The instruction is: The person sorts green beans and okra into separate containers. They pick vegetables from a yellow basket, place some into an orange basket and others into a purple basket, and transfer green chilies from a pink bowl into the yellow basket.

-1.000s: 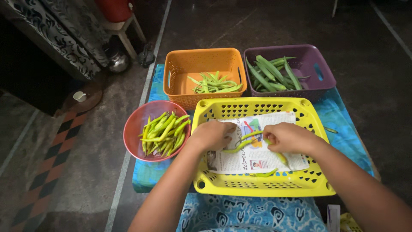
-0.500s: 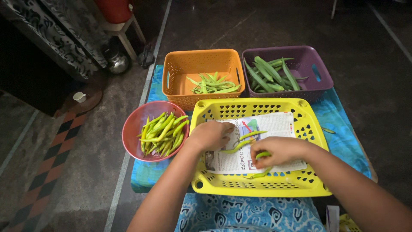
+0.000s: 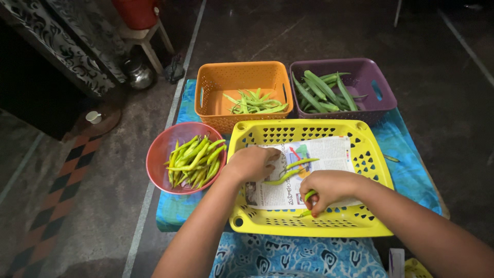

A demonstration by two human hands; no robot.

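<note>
Red bowl point(image 3: 157, 154) at 9 o'clock of yellow basket point(image 3: 375, 170). Right hand point(image 3: 329, 188) fingers clamped on green chilli point(image 3: 310, 195); left hand point(image 3: 252, 162) fingers curled together on newspaper point(image 3: 329, 152).

- The right hand point(image 3: 329, 188) curls over a green chilli point(image 3: 309, 196), so only short bits of it show; how the fingers close on it cannot be made out.
- The left hand point(image 3: 252, 163) covers the near-left part of the newspaper point(image 3: 329, 154) and the end of a chilli under it.
- Both forearms run off the near edge.
- A red container point(image 3: 138, 10) at the far left is cut by the top edge.
- A small white box point(image 3: 396, 260) at the near right is cut off below.
- The metal pot point(image 3: 139, 74) lies in shadow, its shape unclear.
</note>
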